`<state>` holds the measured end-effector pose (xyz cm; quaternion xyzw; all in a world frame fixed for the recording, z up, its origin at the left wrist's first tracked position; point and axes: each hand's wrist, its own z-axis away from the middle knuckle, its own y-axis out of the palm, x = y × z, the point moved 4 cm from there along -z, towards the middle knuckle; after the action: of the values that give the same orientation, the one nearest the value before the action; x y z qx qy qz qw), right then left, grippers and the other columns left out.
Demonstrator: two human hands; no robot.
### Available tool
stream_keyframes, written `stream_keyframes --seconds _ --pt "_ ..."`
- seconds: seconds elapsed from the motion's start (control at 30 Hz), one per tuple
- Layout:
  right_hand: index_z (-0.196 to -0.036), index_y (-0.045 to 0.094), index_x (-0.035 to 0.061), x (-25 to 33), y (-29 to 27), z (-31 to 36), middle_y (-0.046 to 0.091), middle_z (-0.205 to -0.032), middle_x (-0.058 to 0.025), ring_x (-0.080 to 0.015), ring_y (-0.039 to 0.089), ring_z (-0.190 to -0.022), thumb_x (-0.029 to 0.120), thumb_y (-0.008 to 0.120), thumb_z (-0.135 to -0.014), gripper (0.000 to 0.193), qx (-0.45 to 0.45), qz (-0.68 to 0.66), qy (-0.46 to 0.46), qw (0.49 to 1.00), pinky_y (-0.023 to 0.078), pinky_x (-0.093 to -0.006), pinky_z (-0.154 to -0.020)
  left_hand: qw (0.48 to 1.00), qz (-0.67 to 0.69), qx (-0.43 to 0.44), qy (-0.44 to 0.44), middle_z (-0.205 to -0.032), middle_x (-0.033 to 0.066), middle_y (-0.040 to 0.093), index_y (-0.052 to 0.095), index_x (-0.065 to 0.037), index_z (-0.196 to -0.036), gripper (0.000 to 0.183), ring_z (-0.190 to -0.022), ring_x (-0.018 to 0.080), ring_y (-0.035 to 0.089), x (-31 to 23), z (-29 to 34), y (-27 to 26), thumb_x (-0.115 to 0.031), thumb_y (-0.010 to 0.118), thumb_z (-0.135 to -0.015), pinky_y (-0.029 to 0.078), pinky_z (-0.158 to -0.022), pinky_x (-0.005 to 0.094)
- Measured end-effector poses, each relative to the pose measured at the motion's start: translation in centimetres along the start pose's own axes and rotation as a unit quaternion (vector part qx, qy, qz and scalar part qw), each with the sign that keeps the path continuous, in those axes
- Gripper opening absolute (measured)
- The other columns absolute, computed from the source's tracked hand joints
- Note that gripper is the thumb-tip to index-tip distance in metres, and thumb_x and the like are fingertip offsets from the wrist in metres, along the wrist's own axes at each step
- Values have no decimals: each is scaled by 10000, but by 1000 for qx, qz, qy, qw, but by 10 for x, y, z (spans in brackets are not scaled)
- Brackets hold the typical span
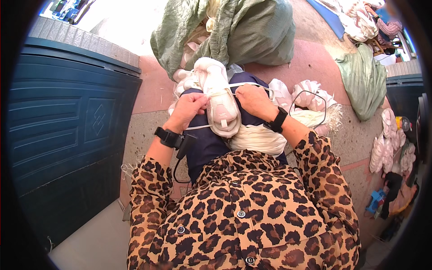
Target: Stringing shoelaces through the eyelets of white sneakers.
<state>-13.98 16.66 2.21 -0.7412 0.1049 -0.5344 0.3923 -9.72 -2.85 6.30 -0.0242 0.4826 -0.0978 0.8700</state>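
Observation:
A white and pale pink sneaker (pixel 223 112) lies across my lap, its tongue end toward me. My left hand (pixel 191 108) is at its left side, fingers pinched on a white shoelace (pixel 200 127) whose loose end hangs below. On the other side, my right hand (pixel 255 100) is closed round a stretch of the same kind of lace that loops out past the knuckles. Between the hands, lace crosses the upper part of the shoe. A thick bundle of cream laces (pixel 258 138) rests on my lap beside the shoe, under my right wrist.
Large green sacks (pixel 261 33) of shoes stand just ahead. More pale shoes (pixel 310 96) lie on the floor to the right, by a fringed lace bundle (pixel 330 117). Blue panelled doors (pixel 72 103) rise on the left. Far right, another person (pixel 389 29) sits among sacks.

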Motion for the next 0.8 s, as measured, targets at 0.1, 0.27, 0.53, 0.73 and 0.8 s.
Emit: stream_keyframes --seconds 0.1,0.27,0.53,0.73,0.8 --pt "-766 590 32 5 5 -2 577 -771 -161 -330 574 -721 143 459 -773 172 44 109 -24 993 435 -424 -640 999 -46 -23 -7 -740 -21 553 602 4 -984 207 -567 32 456 2 4 3 -134 541 -843 378 -499 168" --pt "-811 545 24 16 3 -6 534 -800 -139 -307 552 -737 78 466 -747 116 61 147 -133 978 417 -412 -648 993 -99 -63 33 -668 -36 520 607 13 -956 193 -532 18 427 10 13 -1 -117 548 -826 322 -464 150" --pt "-829 551 50 26 11 -11 543 -804 -92 -232 568 -726 106 484 -747 119 89 227 -205 948 381 -386 -664 972 -140 -178 67 -624 25 583 629 30 -827 197 -560 71 487 26 8 -6 -153 561 -802 405 -524 238" --pt "-787 570 87 27 13 -9 566 -739 -51 -194 577 -693 108 494 -747 89 49 261 -193 945 346 -361 -675 903 -315 -249 154 -663 135 614 621 15 -782 180 -563 153 569 19 4 -2 -155 563 -787 451 -572 294" --pt "-786 532 62 26 14 -9 538 -738 -66 -201 552 -690 94 492 -723 82 53 261 -183 946 328 -343 -652 884 -348 -240 199 -671 163 601 615 8 -768 162 -601 233 593 14 4 1 -135 542 -788 454 -573 320"
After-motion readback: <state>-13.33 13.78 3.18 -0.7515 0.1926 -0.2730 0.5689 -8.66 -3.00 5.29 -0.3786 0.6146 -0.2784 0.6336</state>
